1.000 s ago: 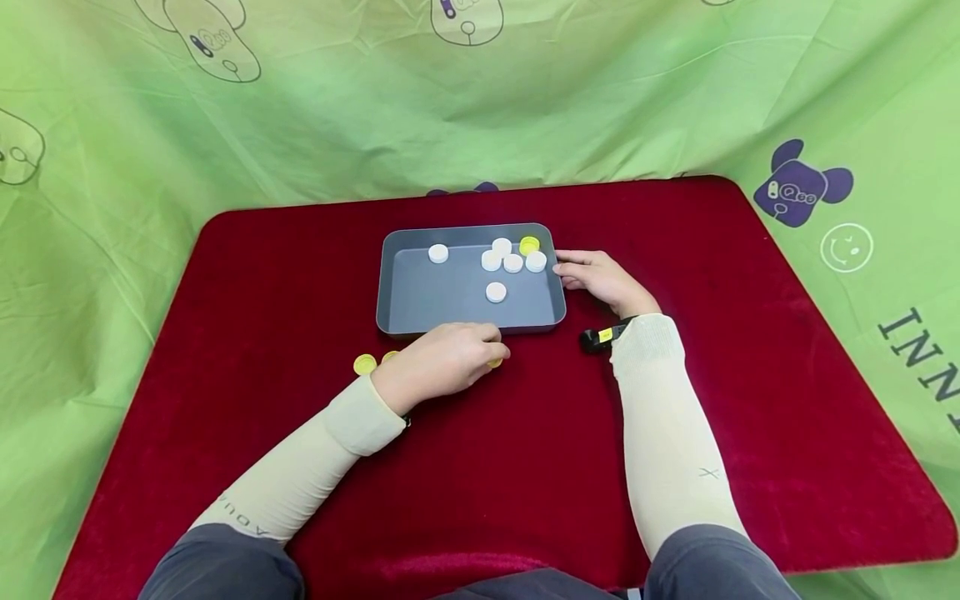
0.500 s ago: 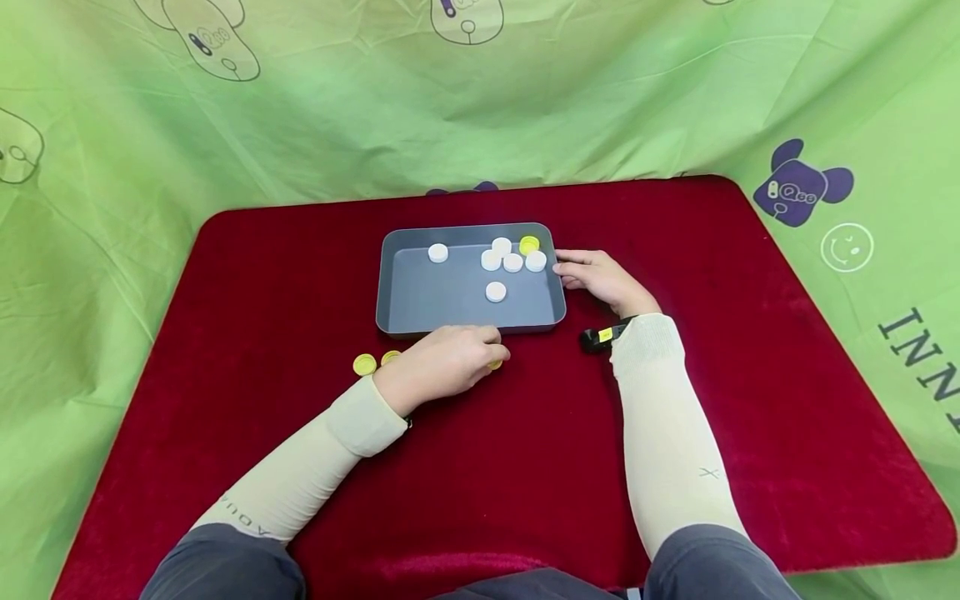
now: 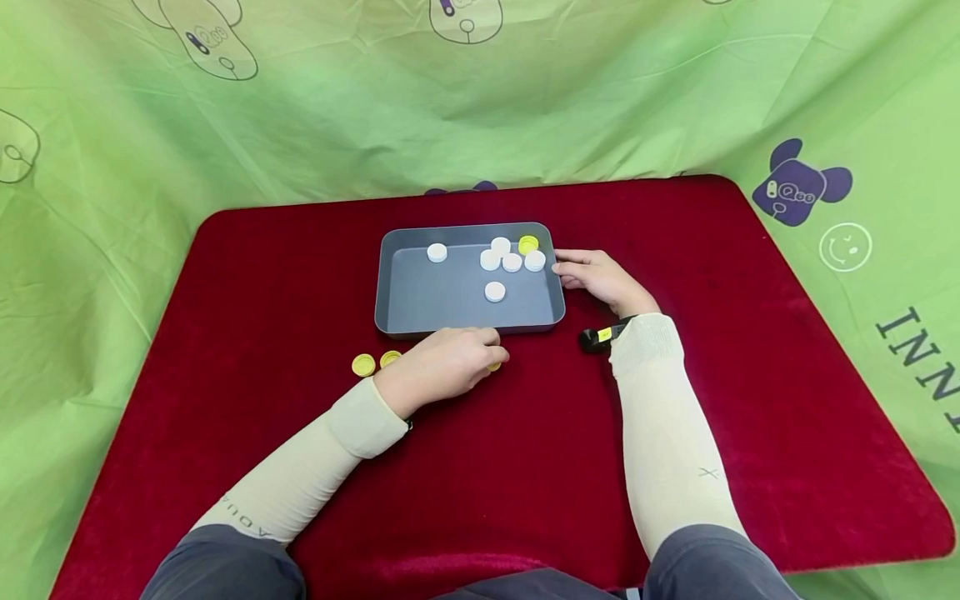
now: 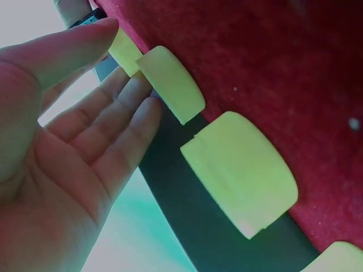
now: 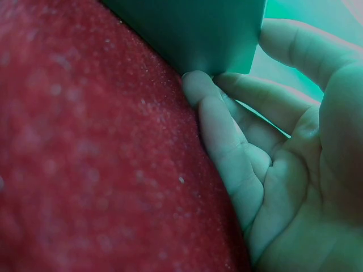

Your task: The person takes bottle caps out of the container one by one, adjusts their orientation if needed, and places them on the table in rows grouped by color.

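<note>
My left hand [image 3: 444,367] is in front of the grey tray [image 3: 450,325], palm side down over the cloth. Its thumb and fingertips pinch a yellow cap [image 4: 126,52], partly covered by the thumb in the left wrist view. Two more yellow caps [image 4: 173,82] [image 4: 241,173] stand beside the palm, and in the head view a yellow cap [image 3: 363,365] lies left of the wrist. At the tray's right end my right hand [image 3: 603,279] touches the outer wall with extended fingers. Several white caps [image 3: 495,292] and one yellow cap [image 3: 528,244] lie in the tray.
A dark red cloth [image 3: 517,483] covers the table. Green printed fabric [image 3: 600,100] hangs behind and at both sides. A black wrist camera [image 3: 596,340] sits at the right wrist, close to the tray's near right corner.
Almost nothing differs. The left hand has drawn very slightly toward the body, showing a little more of one yellow cap beside it. The right hand and the tray keep their places.
</note>
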`<act>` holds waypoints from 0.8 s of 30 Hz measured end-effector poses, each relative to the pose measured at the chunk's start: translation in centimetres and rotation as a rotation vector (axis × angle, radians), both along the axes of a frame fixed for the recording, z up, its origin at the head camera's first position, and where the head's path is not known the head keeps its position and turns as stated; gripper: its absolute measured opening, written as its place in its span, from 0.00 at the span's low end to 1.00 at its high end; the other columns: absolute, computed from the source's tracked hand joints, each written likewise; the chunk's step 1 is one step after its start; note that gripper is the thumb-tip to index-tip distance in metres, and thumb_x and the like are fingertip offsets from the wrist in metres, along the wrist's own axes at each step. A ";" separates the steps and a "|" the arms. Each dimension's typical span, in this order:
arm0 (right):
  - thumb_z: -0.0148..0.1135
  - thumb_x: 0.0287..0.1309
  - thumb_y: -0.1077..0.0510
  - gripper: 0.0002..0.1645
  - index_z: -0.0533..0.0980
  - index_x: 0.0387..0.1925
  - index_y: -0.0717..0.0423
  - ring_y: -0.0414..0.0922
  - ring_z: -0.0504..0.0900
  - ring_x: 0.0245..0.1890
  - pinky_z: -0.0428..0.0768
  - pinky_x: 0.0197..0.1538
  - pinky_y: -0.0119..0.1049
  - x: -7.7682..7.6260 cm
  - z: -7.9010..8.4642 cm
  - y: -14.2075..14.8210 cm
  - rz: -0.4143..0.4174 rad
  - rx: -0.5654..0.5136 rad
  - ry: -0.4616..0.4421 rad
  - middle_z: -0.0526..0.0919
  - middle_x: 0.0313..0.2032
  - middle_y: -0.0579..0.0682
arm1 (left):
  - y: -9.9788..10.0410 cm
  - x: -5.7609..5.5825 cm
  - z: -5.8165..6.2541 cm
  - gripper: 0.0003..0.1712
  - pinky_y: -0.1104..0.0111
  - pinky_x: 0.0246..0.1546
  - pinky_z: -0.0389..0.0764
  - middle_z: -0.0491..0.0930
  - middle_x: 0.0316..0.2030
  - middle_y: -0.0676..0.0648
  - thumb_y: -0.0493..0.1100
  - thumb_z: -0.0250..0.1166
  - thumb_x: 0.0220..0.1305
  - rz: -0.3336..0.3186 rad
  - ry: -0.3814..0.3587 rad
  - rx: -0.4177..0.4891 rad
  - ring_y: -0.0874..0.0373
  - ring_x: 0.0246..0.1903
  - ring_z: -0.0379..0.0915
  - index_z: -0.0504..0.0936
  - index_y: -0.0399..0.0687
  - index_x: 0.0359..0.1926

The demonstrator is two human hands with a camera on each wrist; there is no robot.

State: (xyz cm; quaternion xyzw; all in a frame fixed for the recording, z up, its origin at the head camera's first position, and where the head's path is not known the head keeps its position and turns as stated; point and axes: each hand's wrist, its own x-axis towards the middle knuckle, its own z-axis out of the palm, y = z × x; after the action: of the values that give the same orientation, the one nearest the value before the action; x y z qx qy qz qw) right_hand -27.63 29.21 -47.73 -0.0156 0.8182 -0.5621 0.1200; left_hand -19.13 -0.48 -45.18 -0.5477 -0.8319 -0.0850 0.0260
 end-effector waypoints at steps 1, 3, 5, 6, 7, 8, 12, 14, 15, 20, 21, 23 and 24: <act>0.60 0.65 0.55 0.30 0.70 0.66 0.57 0.42 0.84 0.40 0.79 0.48 0.34 0.0 0.0 0.0 0.001 0.003 0.000 0.82 0.50 0.58 | 0.0 0.0 0.0 0.07 0.71 0.31 0.75 0.74 0.32 0.55 0.37 0.64 0.63 0.001 -0.003 -0.002 0.62 0.30 0.70 0.84 0.53 0.39; 0.60 0.65 0.55 0.30 0.70 0.66 0.58 0.42 0.84 0.40 0.79 0.47 0.33 0.0 0.1 0.0 0.000 0.006 0.001 0.82 0.50 0.58 | 0.0 0.0 0.0 0.06 0.72 0.31 0.75 0.73 0.32 0.55 0.37 0.64 0.63 0.002 -0.005 -0.006 0.62 0.30 0.70 0.84 0.53 0.38; 0.60 0.65 0.55 0.29 0.70 0.66 0.58 0.41 0.84 0.39 0.79 0.47 0.33 0.0 0.1 0.0 0.001 0.008 0.000 0.82 0.50 0.58 | 0.0 0.0 0.0 0.06 0.72 0.31 0.75 0.73 0.32 0.55 0.37 0.63 0.63 0.003 -0.008 -0.010 0.62 0.30 0.70 0.84 0.53 0.38; 0.60 0.65 0.55 0.29 0.70 0.66 0.58 0.41 0.84 0.39 0.79 0.47 0.33 0.0 0.2 0.0 0.001 0.008 0.000 0.81 0.50 0.58 | 0.0 0.0 0.0 0.06 0.72 0.31 0.75 0.73 0.31 0.55 0.37 0.63 0.63 0.004 -0.009 -0.011 0.62 0.30 0.70 0.84 0.53 0.37; 0.60 0.65 0.55 0.29 0.70 0.66 0.58 0.41 0.84 0.39 0.79 0.47 0.33 0.0 0.2 0.0 0.000 0.009 -0.001 0.82 0.50 0.58 | 0.0 0.0 0.0 0.06 0.72 0.31 0.75 0.73 0.31 0.54 0.37 0.63 0.63 0.005 -0.010 -0.010 0.62 0.30 0.70 0.84 0.53 0.37; 0.60 0.65 0.55 0.29 0.70 0.66 0.58 0.41 0.84 0.39 0.79 0.48 0.33 0.0 0.2 0.0 -0.002 0.007 -0.002 0.82 0.50 0.58 | 0.0 0.0 0.0 0.06 0.72 0.31 0.75 0.73 0.31 0.54 0.37 0.63 0.63 0.006 -0.010 -0.012 0.62 0.30 0.70 0.84 0.53 0.37; 0.60 0.65 0.55 0.29 0.70 0.66 0.58 0.41 0.84 0.40 0.79 0.49 0.34 0.1 0.2 0.0 -0.002 0.003 -0.003 0.81 0.51 0.59 | 0.1 0.0 -0.1 0.06 0.72 0.31 0.75 0.73 0.32 0.54 0.37 0.64 0.63 0.011 -0.012 -0.016 0.62 0.30 0.70 0.84 0.53 0.37; 0.60 0.65 0.55 0.30 0.70 0.66 0.58 0.41 0.84 0.40 0.79 0.49 0.34 0.1 0.2 0.0 0.001 0.003 -0.003 0.81 0.51 0.59 | 0.1 0.0 -0.1 0.06 0.72 0.31 0.75 0.74 0.32 0.54 0.37 0.64 0.63 0.010 -0.013 -0.017 0.62 0.30 0.70 0.84 0.53 0.37; 0.60 0.65 0.55 0.30 0.70 0.66 0.58 0.41 0.84 0.40 0.79 0.49 0.34 0.1 0.2 0.0 0.001 0.002 -0.004 0.81 0.51 0.59 | 0.1 0.0 -0.1 0.06 0.72 0.31 0.75 0.74 0.32 0.54 0.37 0.64 0.63 0.009 -0.013 -0.016 0.62 0.30 0.70 0.84 0.53 0.37; 0.60 0.65 0.54 0.30 0.69 0.67 0.58 0.42 0.84 0.40 0.79 0.48 0.34 0.0 0.1 0.1 0.009 0.015 0.001 0.81 0.51 0.58 | 0.1 0.0 -0.1 0.06 0.72 0.31 0.75 0.74 0.32 0.54 0.37 0.63 0.64 0.009 -0.014 -0.019 0.62 0.30 0.70 0.84 0.53 0.38; 0.60 0.65 0.54 0.30 0.69 0.67 0.58 0.42 0.84 0.40 0.79 0.48 0.34 0.0 0.1 0.1 0.006 0.016 0.000 0.81 0.51 0.58 | 0.1 0.0 -0.1 0.06 0.72 0.31 0.75 0.74 0.32 0.54 0.37 0.63 0.64 0.010 -0.014 -0.020 0.62 0.30 0.70 0.84 0.53 0.38; 0.60 0.65 0.54 0.30 0.69 0.66 0.58 0.42 0.84 0.40 0.79 0.48 0.34 0.0 0.1 0.1 0.003 0.018 -0.003 0.82 0.50 0.58 | 0.2 0.0 -0.1 0.06 0.72 0.31 0.75 0.73 0.31 0.55 0.37 0.63 0.64 0.010 -0.012 -0.020 0.62 0.29 0.70 0.84 0.53 0.38; 0.60 0.65 0.54 0.30 0.69 0.66 0.58 0.43 0.84 0.40 0.79 0.48 0.34 -0.1 0.1 0.1 0.003 0.015 -0.004 0.82 0.50 0.58 | 0.2 -0.1 -0.1 0.06 0.72 0.30 0.75 0.73 0.31 0.55 0.37 0.63 0.64 0.009 -0.011 -0.019 0.62 0.29 0.70 0.84 0.53 0.38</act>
State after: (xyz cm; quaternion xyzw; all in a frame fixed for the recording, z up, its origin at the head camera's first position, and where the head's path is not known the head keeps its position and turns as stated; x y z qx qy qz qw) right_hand -27.69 29.32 -47.66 -0.0149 0.8221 -0.5558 0.1224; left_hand -19.19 -0.29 -45.30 -0.5436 -0.8354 -0.0801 0.0166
